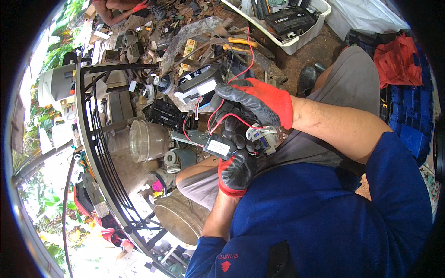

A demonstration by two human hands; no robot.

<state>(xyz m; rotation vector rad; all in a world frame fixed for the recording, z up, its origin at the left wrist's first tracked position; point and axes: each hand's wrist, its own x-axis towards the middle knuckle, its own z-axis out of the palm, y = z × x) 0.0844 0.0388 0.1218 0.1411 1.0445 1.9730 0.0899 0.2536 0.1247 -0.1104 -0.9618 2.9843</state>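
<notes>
My left hand (238,171), in a red glove with a black coated palm, grips a small black box (219,147) with a white label. Red wires (185,128) run from around this box, and one loops up toward my right hand (255,99). That hand wears a matching glove, its fingers bent and pressed together over the red wire, which goes on upward past them. What lies under the right palm is partly hidden. Just beyond the fingertips rests a black device (201,83) with a white face. A white plastic part (262,138) sits between my hands and lap.
Pliers with orange-yellow handles (240,45) lie among scrap beyond my hands. A white bin (296,44) of black devices stands at the far right. To the left are a black metal rack (104,153), a clear tub (147,141) and a round lid (178,220). Another person's gloved hand (141,6) shows far off.
</notes>
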